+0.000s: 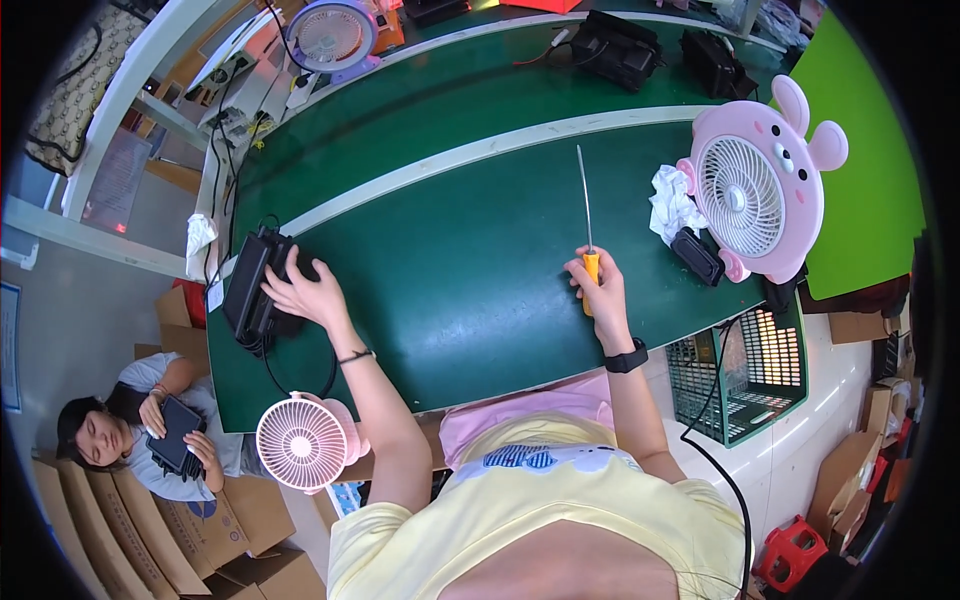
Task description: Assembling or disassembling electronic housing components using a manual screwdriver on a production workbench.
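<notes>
My right hand (602,290) is closed round the yellow handle of a screwdriver (588,215), whose long thin shaft points away over the green table. At the table's left end, my left hand (308,292) rests with spread fingers against a black box-shaped device (250,285). Its far side is hidden, so I cannot tell what kind of device it is. A black cable hangs from it toward the near edge. Close to my left forearm stands a small pink fan (302,442).
A pink animal-shaped fan (745,190) stands at the right, beside crumpled white paper (676,205) and a black oblong thing (697,256). Black devices (615,50) lie at the back. A green crate (740,385) stands below the right edge. Another person (180,425) sits at the lower left among cardboard boxes.
</notes>
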Demonstrator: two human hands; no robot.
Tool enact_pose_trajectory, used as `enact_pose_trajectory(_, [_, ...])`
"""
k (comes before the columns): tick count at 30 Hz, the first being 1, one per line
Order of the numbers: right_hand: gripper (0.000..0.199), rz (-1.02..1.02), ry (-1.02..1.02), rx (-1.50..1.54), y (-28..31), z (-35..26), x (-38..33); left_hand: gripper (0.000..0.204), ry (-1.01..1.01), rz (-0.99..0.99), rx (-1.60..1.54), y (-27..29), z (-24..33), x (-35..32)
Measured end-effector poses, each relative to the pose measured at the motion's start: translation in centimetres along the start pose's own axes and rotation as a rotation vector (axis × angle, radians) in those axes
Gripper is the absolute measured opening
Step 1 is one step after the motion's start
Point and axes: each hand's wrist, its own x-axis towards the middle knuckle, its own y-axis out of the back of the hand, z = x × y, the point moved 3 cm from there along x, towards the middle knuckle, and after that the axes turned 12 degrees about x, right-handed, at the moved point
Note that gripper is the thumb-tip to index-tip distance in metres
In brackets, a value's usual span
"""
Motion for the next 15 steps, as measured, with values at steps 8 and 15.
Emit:
enact_pose_trajectory(8, [0.026, -0.084, -0.014, -0.213, -1.3, 0.4, 1.3, 0.036, -0.186, -0.484, -0.532, 2.8, 7.0, -8.1])
enact_pose_trajectory(15, [0.028, -0.155, 0.172, -0.224, -4.9, -2.1, 8.0, 0.039, -0.504, -0.679, -0.547, 3.1, 11.8, -12.9])
